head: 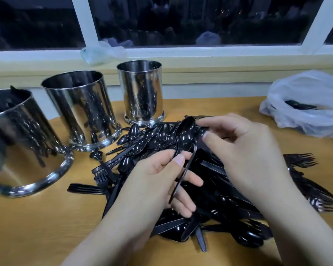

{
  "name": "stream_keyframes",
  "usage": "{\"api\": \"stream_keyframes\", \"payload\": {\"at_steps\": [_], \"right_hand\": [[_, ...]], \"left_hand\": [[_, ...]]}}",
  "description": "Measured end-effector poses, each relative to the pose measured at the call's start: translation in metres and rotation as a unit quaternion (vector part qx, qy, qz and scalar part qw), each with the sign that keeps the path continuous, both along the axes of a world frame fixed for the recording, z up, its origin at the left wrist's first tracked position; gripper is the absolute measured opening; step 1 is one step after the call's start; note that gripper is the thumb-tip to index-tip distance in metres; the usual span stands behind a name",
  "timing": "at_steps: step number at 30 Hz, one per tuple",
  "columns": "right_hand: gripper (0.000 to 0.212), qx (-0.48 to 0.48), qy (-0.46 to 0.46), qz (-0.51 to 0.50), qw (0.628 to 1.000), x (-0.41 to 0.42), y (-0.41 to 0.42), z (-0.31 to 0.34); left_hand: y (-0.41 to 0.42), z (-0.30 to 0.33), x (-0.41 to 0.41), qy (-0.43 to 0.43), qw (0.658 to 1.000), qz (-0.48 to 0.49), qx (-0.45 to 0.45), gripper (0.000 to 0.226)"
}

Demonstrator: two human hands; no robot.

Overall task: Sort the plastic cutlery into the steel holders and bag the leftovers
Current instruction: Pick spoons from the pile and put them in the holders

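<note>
A heap of black plastic cutlery (210, 189) lies on the wooden table (37, 227): spoons, forks and knives mixed. My left hand (158, 181) pinches the handles of black spoons (186, 131), whose bowls point up and away. My right hand (242, 150) hovers over the heap's far side, its thumb and fingers closing on a piece of cutlery next to the spoon bowl. Three steel holders stand at the left: a near one (21, 143) with something dark inside, a middle one (81, 110) and a far one (142, 93).
A clear plastic bag (306, 104) holding some black cutlery lies at the table's far right. Loose forks (300, 160) stick out on the right of the heap. A crumpled clear bag (102, 51) sits on the window sill behind the holders.
</note>
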State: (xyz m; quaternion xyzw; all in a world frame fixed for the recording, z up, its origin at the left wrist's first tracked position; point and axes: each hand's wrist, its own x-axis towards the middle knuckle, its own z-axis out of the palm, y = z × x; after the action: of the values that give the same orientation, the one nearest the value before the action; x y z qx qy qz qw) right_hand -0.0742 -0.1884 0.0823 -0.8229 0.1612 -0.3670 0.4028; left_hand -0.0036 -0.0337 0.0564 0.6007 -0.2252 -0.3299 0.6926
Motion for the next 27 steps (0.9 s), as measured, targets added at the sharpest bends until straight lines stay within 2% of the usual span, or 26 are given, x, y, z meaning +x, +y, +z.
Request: {"api": "stream_keyframes", "payload": {"at_steps": [2,7,12,15,17,19,22,27], "right_hand": [[0.021,-0.059,0.015,-0.002,0.998,0.003,0.002,-0.002],[0.011,-0.137,0.022,0.011,0.99,0.008,0.005,-0.003],[0.03,-0.163,0.055,0.07,0.983,0.01,0.008,-0.002],[0.025,-0.1,0.043,0.078,0.991,0.011,0.011,0.003],[0.02,-0.046,0.014,0.072,0.996,0.012,0.009,0.006],[0.022,-0.03,0.008,0.076,0.997,0.011,0.005,0.01],[0.028,-0.041,0.037,0.126,0.991,0.008,0.002,0.012],[0.025,-0.049,0.047,0.13,0.989,0.015,0.012,0.006]], "left_hand": [[0.005,-0.001,0.003,-0.016,1.0,0.002,0.013,0.023],[0.017,-0.004,0.008,-0.045,0.998,0.0,0.034,0.026],[0.028,-0.005,0.015,-0.042,0.999,-0.002,0.028,0.025],[0.037,-0.003,0.019,-0.013,0.999,0.001,0.029,0.025],[0.041,-0.001,0.021,0.006,0.999,0.003,0.033,0.034],[0.045,-0.003,0.029,0.008,0.999,0.005,0.036,0.031],[0.049,-0.007,0.039,-0.017,0.999,-0.025,0.045,0.055],[0.047,-0.008,0.034,-0.042,0.999,-0.014,0.03,0.04]]}}
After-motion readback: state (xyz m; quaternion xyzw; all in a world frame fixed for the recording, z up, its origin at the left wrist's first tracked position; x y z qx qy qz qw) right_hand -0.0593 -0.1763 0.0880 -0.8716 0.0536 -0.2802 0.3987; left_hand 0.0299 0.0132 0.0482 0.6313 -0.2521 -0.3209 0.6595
